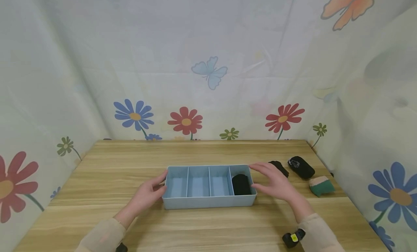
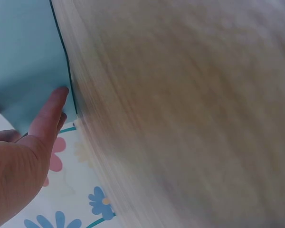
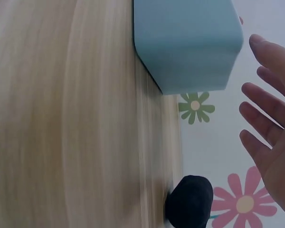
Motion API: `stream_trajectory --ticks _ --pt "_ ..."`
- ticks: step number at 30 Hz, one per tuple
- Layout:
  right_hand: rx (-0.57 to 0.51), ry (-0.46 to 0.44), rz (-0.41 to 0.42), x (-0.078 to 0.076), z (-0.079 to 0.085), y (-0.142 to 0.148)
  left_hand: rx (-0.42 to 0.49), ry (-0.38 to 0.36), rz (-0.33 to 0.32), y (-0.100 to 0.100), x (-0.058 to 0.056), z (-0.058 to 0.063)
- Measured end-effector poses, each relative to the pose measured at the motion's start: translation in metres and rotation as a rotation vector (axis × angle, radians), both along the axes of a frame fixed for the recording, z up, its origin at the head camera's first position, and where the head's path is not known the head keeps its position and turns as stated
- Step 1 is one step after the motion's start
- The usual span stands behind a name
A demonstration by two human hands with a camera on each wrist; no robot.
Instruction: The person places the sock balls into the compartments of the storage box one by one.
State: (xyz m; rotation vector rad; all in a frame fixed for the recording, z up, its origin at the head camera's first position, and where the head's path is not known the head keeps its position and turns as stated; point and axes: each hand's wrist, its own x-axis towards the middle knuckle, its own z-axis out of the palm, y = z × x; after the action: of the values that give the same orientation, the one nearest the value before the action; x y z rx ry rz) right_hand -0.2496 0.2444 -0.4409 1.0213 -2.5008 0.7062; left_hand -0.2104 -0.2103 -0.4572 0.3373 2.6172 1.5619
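A light blue box (image 1: 208, 202) with several compartments in a row lies lengthwise on the wooden table. Its rightmost compartment holds a rolled black cloth bundle (image 1: 241, 184), like a folded sock. My left hand (image 1: 148, 192) is at the box's left end, with an extended finger touching the wall in the left wrist view. At the other end, my right hand (image 1: 273, 181) spreads its fingers and thumb around the right side. In the right wrist view, a gap shows between the fingertips (image 3: 257, 40) and the box wall (image 3: 194, 61); that hand holds nothing.
Right of the box lie a black bundle (image 1: 279, 168) partly behind my right hand, another black bundle (image 1: 301, 167) with grey marks, and a green and beige bundle (image 1: 321, 186). A flower-printed curtain (image 1: 208, 100) stands behind the table (image 1: 130, 154) and along its sides.
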Motion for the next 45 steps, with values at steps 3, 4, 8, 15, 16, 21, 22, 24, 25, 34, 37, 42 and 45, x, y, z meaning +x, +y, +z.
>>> stream_trajectory --ticks 3,4,8,15,16,21,22,24,25,34,37,42,45 --pt "-0.021 0.028 -0.023 0.003 -0.001 0.006 -0.003 0.000 0.004 0.000 0.000 0.000" --pt "-0.031 0.034 -0.028 0.004 -0.002 0.008 -0.005 0.000 0.004 0.000 0.000 0.000" --pt "-0.062 0.048 -0.039 0.005 -0.005 0.018 0.003 -0.003 0.004 0.001 0.000 0.000" --pt "-0.045 0.075 -0.077 0.009 -0.004 0.038 0.006 -0.007 0.007 0.001 0.000 -0.001" --pt "-0.041 0.067 -0.095 0.011 -0.003 0.041 0.004 -0.007 0.007 0.001 0.000 -0.001" --pt "-0.022 0.021 -0.180 0.018 -0.001 0.057 0.000 -0.005 0.010 0.001 0.001 0.000" --pt "-0.026 0.019 -0.187 0.019 0.000 0.061 0.003 -0.005 0.009 0.002 0.001 0.000" --pt "-0.034 0.026 -0.201 0.021 0.000 0.067 0.008 -0.007 0.008 0.002 0.001 0.000" --pt "-0.039 0.032 -0.207 0.022 0.001 0.071 0.012 -0.010 0.008 0.002 0.001 0.000" --pt "-0.091 0.102 -0.248 0.028 0.002 0.096 -0.004 -0.008 0.015 0.002 0.000 0.000" --pt "-0.102 0.129 -0.268 0.030 0.002 0.103 -0.007 -0.007 0.014 0.001 0.000 0.001" --pt "-0.136 0.122 -0.315 0.032 0.000 0.113 -0.014 0.000 0.017 0.001 0.000 0.000" --pt "-0.150 0.112 -0.344 0.033 -0.001 0.117 -0.016 0.004 0.019 0.001 0.000 0.000"
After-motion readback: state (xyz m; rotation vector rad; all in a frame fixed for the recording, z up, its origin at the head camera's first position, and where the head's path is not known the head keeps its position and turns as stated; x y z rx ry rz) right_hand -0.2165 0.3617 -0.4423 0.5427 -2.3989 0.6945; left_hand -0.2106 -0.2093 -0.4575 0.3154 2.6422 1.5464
